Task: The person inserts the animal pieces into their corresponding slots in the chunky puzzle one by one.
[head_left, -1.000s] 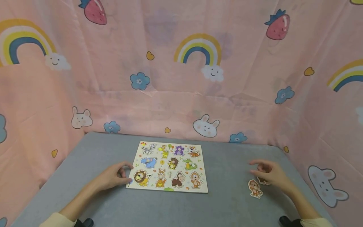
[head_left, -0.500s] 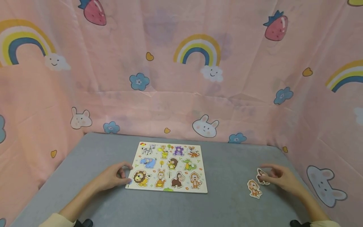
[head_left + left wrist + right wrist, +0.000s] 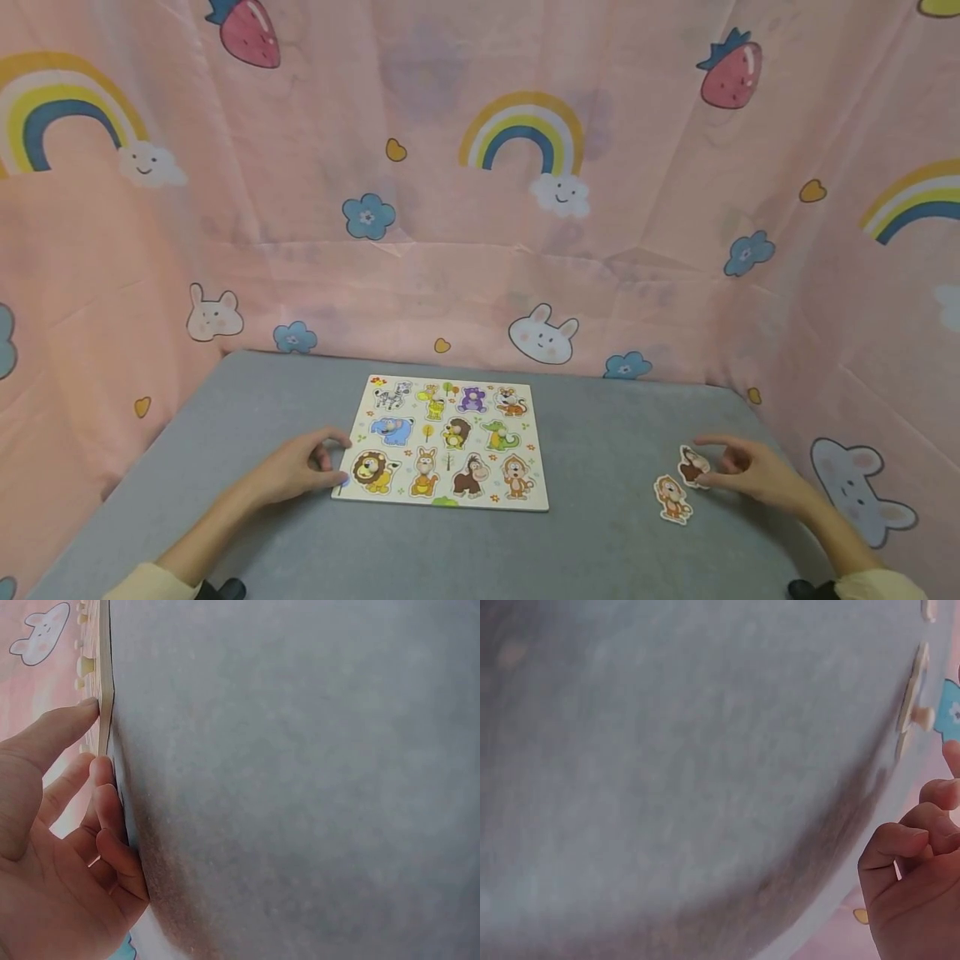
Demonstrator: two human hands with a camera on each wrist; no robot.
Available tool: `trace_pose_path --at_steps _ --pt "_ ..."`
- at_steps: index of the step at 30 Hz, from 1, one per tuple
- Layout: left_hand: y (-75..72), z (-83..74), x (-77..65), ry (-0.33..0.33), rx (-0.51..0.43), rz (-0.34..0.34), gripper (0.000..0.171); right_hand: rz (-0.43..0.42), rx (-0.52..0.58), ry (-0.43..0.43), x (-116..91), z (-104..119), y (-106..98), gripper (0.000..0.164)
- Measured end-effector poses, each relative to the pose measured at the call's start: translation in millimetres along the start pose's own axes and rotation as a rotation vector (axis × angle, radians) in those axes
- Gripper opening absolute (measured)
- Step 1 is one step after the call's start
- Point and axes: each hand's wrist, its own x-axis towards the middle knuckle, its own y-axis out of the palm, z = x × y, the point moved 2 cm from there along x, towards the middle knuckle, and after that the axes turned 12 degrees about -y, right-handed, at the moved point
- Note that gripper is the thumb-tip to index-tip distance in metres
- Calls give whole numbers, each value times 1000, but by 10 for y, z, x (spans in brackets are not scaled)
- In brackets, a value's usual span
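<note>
A puzzle board (image 3: pixel 450 506) with several animal figures lies flat on the table at centre-left. My left hand (image 3: pixel 307 465) holds its left edge, thumb at the near corner and index finger farther up; the left wrist view shows the thumb tip against the board's side (image 3: pixel 106 690). On the right lie two loose puzzle pieces, a brown gorilla (image 3: pixel 692 464) and an orange monkey (image 3: pixel 672 500). My right hand (image 3: pixel 757 473) is beside the gorilla piece, thumb tip at its right edge, thumb and index spread apart. In the right wrist view, a piece's round knob (image 3: pixel 924 717) sticks up past the fingers.
The grey table (image 3: pixel 600 533) ends at the back against a pink cloth (image 3: pixel 450 267) printed with rainbows and rabbits, which also hangs at both sides. Dark wrist straps (image 3: pixel 813 590) show at the bottom.
My right hand has drawn back to the right from over the two pieces, uncovering the gorilla piece. My left hand and the board stay where they were.
</note>
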Motion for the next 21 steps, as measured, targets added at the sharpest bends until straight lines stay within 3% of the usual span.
trace_pose_path --at_steps 12,21 --pt "3 38 22 12 1 2 43 10 19 2 -16 -68 -20 45" --pt "6 44 30 -5 1 1 44 1 -11 56 -14 -76 -1 43"
